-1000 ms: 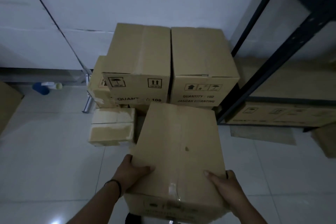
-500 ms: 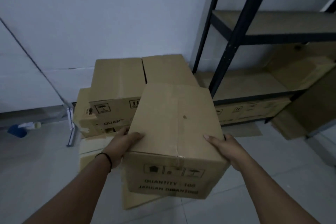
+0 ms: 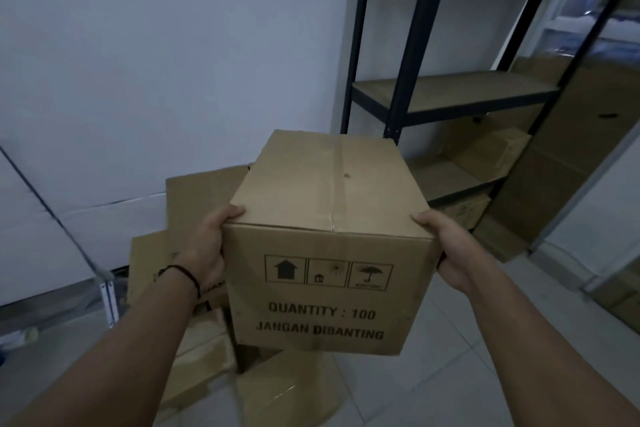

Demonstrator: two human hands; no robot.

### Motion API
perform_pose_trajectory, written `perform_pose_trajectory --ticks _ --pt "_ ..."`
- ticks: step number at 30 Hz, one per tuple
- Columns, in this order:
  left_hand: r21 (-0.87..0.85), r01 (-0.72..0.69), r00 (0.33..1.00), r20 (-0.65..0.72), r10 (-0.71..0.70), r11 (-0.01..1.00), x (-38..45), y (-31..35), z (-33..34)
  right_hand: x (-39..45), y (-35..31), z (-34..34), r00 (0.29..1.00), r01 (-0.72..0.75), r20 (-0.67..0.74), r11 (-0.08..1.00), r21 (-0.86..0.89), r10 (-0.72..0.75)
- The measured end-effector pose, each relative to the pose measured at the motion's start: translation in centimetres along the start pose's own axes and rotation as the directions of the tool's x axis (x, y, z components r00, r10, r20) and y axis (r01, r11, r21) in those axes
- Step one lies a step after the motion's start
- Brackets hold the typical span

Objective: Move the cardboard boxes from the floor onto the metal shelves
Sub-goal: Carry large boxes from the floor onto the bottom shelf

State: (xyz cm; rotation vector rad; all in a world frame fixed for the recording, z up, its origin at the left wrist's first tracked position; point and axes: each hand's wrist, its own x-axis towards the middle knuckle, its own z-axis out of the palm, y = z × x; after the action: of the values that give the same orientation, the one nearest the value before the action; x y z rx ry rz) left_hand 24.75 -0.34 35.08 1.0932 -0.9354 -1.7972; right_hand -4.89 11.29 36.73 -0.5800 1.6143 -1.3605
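I hold a brown cardboard box (image 3: 329, 243) in the air at chest height, its printed face "QUANTITY : 100" turned toward me. My left hand (image 3: 207, 243) grips its left side, thumb on the top edge. My right hand (image 3: 446, 246) grips its right side the same way. The black metal shelves (image 3: 412, 55) stand behind and to the right of the box, with a bare wooden shelf board (image 3: 453, 90) at about the box's top height. Below the held box, more cardboard boxes (image 3: 197, 204) remain stacked on the floor against the wall.
A box (image 3: 485, 149) sits on the lower shelf level, and another box (image 3: 464, 210) lies under it. Large flat cardboard (image 3: 571, 149) leans at the right behind the shelf. White wall to the left; pale tiled floor (image 3: 450, 374) below.
The box has risen from low over the floor stack to chest height. My view has lifted and turned right, bringing the shelf frame and its boards into sight.
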Motion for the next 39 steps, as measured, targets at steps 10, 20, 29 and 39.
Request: perform_pose_trajectory --ticks 10,20,29,39 --pt "0.039 -0.261 0.961 0.108 0.255 0.965 -3.0 6.4 5.3 -5.9 -6.2 -2.4 0.966 0.259 -0.057 0.945 0.199 -0.253" --pt "0.026 -0.308 0.919 0.268 0.29 0.951 -5.5 7.8 12.1 -11.7 -9.3 -7.9 0.927 0.374 -0.141 0.89 0.261 -0.348" --pt "0.041 -0.304 0.886 0.379 0.267 0.952 -7.7 6.2 20.1 -15.8 -9.4 -15.5 0.862 0.481 -0.294 0.848 0.223 -0.412" --pt "0.048 -0.231 0.885 0.426 0.189 0.972 -11.6 1.7 31.9 -19.2 -8.3 -26.8 0.812 0.527 -0.425 0.816 0.239 -0.4"
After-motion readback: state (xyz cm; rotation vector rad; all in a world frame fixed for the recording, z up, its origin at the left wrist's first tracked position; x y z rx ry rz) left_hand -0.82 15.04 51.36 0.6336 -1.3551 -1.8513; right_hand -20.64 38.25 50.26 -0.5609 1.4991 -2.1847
